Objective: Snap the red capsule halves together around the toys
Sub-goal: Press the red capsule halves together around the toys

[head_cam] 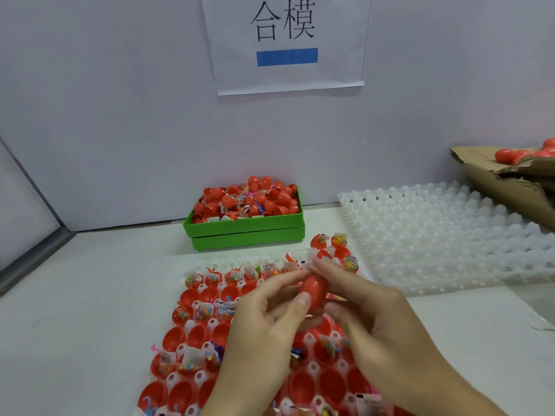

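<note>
Now pressing a red capsule shut between both hands' clenched fingers over the tray, probably needing a firm squeeze next.

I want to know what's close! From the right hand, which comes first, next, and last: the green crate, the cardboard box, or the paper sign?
From the right hand:
1. Green crate, behind it, to the left.
2. Cardboard box, far right.
3. Paper sign, high on the wall.

Both hands, left hand and right hand, pinch one closed red capsule above the filled tray; green bin at twelve o'clock.
</note>
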### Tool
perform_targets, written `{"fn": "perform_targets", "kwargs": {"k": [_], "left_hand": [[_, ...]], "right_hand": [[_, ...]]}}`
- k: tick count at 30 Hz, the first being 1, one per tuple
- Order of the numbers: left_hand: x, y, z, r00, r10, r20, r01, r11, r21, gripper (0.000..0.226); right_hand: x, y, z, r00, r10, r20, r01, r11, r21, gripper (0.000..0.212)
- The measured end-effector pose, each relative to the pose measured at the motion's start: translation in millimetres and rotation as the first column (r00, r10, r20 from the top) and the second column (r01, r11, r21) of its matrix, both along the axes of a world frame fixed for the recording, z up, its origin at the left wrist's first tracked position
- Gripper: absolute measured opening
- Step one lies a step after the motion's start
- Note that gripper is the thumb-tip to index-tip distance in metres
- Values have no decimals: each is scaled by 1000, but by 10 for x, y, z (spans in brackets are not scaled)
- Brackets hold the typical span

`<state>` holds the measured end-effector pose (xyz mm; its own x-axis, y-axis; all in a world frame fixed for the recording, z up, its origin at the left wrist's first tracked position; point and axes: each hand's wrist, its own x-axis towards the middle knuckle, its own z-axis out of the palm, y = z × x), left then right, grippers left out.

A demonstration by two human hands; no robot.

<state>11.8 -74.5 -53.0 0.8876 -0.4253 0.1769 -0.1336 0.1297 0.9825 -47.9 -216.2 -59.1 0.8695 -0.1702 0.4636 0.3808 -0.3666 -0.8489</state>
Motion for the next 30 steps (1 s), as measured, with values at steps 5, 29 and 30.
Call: {"fn": "perform_targets", "kwargs": {"k": [5, 29, 30], "left_hand": [[-11, -25, -1, 999, -37, -12, 37, 999, -29, 24], [-57, -5, 60, 995, -98, 25, 99, 995, -29, 32], [-70, -6, 65, 996, -79, 38, 79, 997, -13, 30]], "right_hand": [[4, -55, 44, 996, -83, -23, 85, 990, 109, 53], [-11, 3, 30, 997, -76, 13, 73, 980, 188, 29], [-7, 7, 20, 995, -98, 34, 91, 981, 169, 35]]}}
